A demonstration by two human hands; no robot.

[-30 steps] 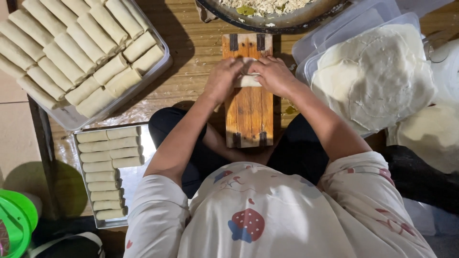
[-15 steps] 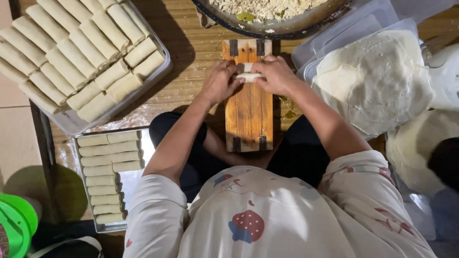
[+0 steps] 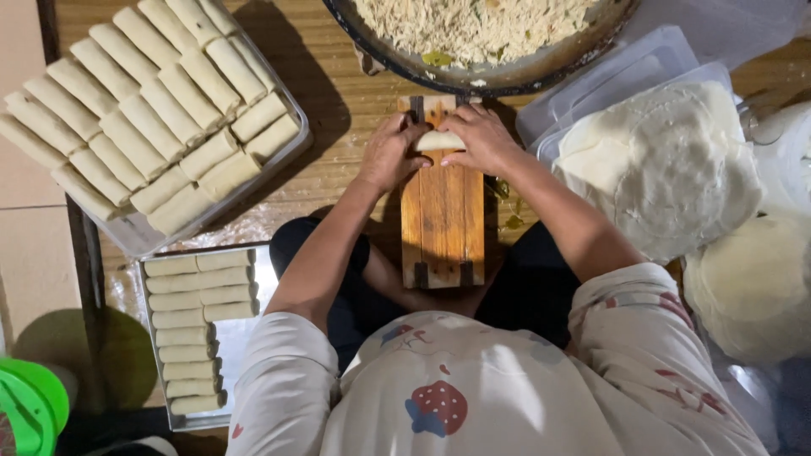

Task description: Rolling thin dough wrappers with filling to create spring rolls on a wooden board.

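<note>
A pale rolled wrapper (image 3: 438,141) lies across the far end of a wooden board (image 3: 443,215) that rests between my knees. My left hand (image 3: 390,154) presses on its left end and my right hand (image 3: 479,138) curls over its right end, so both hands grip the roll. Most of the roll is hidden under my fingers. Just beyond the board sits a wide dark pan (image 3: 507,78) full of shredded filling (image 3: 473,25).
A tray (image 3: 127,238) of several finished rolls (image 3: 144,110) sits at the upper left, and a smaller tray (image 3: 241,338) with more rolls (image 3: 190,325) lies beside my left leg. Stacks of round wrappers (image 3: 667,165) lie in plastic lids at right. A green container (image 3: 29,405) is at the lower left.
Both hands have pushed the roll away from me along the board toward the pan. The wrapper now looks more tightly rolled.
</note>
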